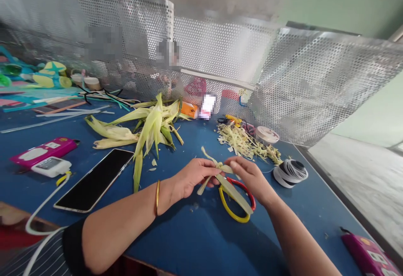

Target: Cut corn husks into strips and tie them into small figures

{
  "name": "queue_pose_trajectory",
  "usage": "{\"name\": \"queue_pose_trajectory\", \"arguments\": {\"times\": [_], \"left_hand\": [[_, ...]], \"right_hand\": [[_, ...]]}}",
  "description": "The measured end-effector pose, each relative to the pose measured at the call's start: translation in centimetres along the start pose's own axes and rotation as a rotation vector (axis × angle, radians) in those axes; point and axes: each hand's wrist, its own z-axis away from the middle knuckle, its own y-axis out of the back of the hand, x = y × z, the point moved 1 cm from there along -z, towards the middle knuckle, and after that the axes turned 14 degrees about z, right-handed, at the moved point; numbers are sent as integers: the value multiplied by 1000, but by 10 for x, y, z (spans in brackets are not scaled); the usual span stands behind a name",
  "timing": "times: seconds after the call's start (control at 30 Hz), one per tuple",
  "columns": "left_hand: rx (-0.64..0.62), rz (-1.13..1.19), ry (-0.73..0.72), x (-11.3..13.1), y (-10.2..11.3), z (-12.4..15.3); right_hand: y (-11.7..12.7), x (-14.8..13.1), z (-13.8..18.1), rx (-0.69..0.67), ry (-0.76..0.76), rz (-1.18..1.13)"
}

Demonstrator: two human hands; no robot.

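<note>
A few pale corn husk strips [233, 194] cross in a knot or loop between my hands, above the middle of the table. My left hand [198, 174] is closed, pinching the strips near the crossing between thumb and fingers. On the other side, my right hand [250, 176] is closed on the strips, with its thumb and fingertips at the knot; some fingers are hidden. One long strip hangs toward me over the scissors [234, 218], whose red and yellow handles show while the blades are hidden. Beyond my left hand lies a heap of green and cream corn husks [154, 127].
A dark-screened phone [94, 181] and a magenta device [44, 152] with a white cable lie left. Shredded husk [236, 139], a roll of tape [267, 134] and a black-and-white thread spool [289, 173] sit right. Perforated metal panels [217, 49] border the blue table [176, 242].
</note>
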Motion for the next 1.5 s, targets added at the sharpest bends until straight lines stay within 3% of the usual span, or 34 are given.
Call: {"name": "queue_pose_trajectory", "arguments": {"times": [0.1, 0.33, 0.43, 0.63, 0.7, 0.8, 0.87, 0.93, 1.0, 1.1, 1.33, 1.5], "left_hand": [[24, -103, -22, -2, 5, -2], [-47, -388, -113, -7, 9, -5], [-65, -328, -130, -5, 9, -6], [-96, -94, 1, -2, 8, -5], [-38, -27, 25, -2, 8, -5], [29, 53, 1, -1, 7, -6], [60, 100, -49, -1, 7, -7], [75, 130, -93, -2, 7, -8], [74, 147, -111, -4, 7, -9], [56, 152, -103, -5, 6, -8], [-45, 195, -73, 8, 6, -2], [0, 237, -100, 15, 6, -1]], "right_hand": [[1, -1, 3, -98, 43, 195], [-4, -5, 6, 61, 122, 391], [-4, -6, 7, 110, 135, 391], [-11, 4, 4, 158, 15, 381], [-10, 1, 5, 274, 80, 490], [-8, -13, 13, 508, 339, 678], [-11, -25, 20, 469, 570, 734], [-21, -35, 26, 320, 791, 832], [-32, -38, 31, 224, 910, 1002], [-45, -36, 31, 223, 928, 1137], [-42, -28, 28, 374, 819, 855], [-44, -30, 33, 306, 903, 801]]}}
